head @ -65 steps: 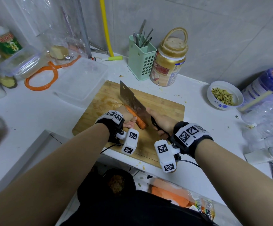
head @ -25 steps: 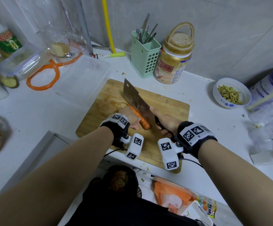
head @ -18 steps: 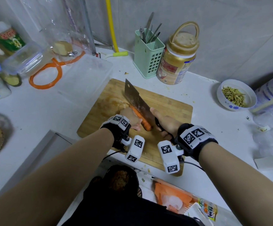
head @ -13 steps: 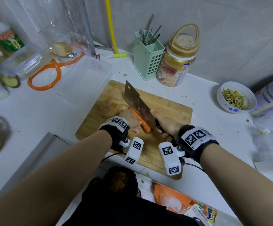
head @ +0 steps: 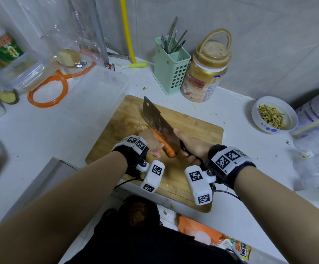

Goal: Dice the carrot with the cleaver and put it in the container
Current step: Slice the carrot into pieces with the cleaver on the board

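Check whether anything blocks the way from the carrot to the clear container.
Nothing visible does. The orange carrot lies on the wooden cutting board; the clear plastic container sits just off the board's far-left edge, with only bare board between them.

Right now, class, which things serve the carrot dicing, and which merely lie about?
In use: carrot, cleaver, cutting board, clear container, left hand, right hand.
Lying about: utensil holder, gold-lidded jar, small bowl, orange ring.

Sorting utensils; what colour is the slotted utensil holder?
Mint green slotted plastic utensil holder, head view.
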